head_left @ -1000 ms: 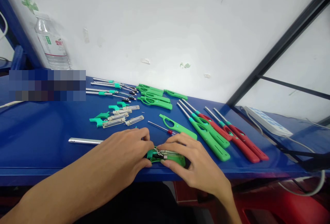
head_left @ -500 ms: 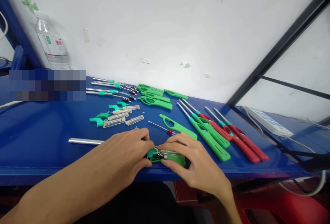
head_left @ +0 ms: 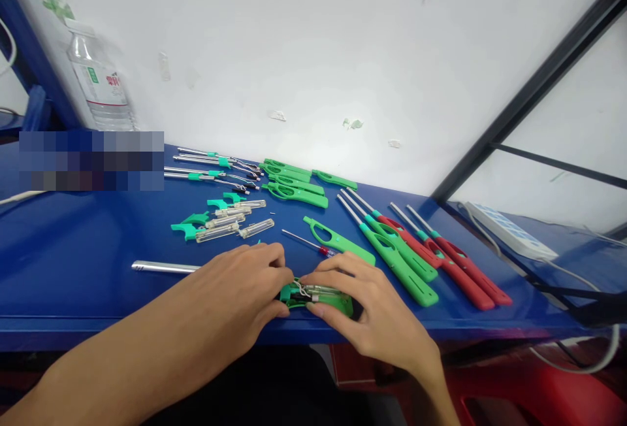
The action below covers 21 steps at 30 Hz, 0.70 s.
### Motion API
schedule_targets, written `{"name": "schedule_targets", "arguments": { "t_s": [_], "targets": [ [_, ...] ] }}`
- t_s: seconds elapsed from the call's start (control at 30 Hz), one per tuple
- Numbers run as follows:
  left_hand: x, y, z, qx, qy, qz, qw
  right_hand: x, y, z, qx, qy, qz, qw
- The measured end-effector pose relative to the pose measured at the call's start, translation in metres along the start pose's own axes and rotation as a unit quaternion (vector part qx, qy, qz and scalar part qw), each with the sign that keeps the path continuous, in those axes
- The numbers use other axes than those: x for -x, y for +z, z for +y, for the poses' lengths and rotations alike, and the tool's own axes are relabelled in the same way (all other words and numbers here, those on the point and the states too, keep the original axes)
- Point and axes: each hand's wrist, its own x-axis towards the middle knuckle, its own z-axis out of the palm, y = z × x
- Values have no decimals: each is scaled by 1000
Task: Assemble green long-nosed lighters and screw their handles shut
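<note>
Between my two hands, at the table's front edge, lies an opened green lighter (head_left: 337,304), the long-necked utility kind. Its inside shows a clear fuel tank, white wires and a black part. My left hand (head_left: 257,282) pinches the lighter at its neck end, where a teal piece shows. A silver metal tube (head_left: 164,268) sticks out to the left from under that hand. My right hand (head_left: 360,295) has its fingers and thumb closed round the handle. Just behind my right hand are a screwdriver (head_left: 323,251) and a green handle shell (head_left: 347,245).
Farther back lie several metal tubes with wires (head_left: 215,173), clear fuel tanks (head_left: 218,232), teal triggers (head_left: 186,230) and green shells (head_left: 298,196). Whole green lighters (head_left: 399,269) and red lighters (head_left: 465,279) lie on the right. A bottle (head_left: 100,86) and a power strip (head_left: 509,230) flank the blue table (head_left: 88,282).
Almost nothing differs. Both hands keep their hold on the lighter in the same place, and the view has shifted very slightly.
</note>
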Motion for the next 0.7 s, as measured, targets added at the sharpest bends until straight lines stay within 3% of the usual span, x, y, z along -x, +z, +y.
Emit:
{"name": "schedule_targets", "arguments": {
  "t_s": [0.7],
  "targets": [
    [-2, 4, -5, 32, -18, -23, 999, 1, 1, 1, -7, -1, 3, 1000]
  ]
}}
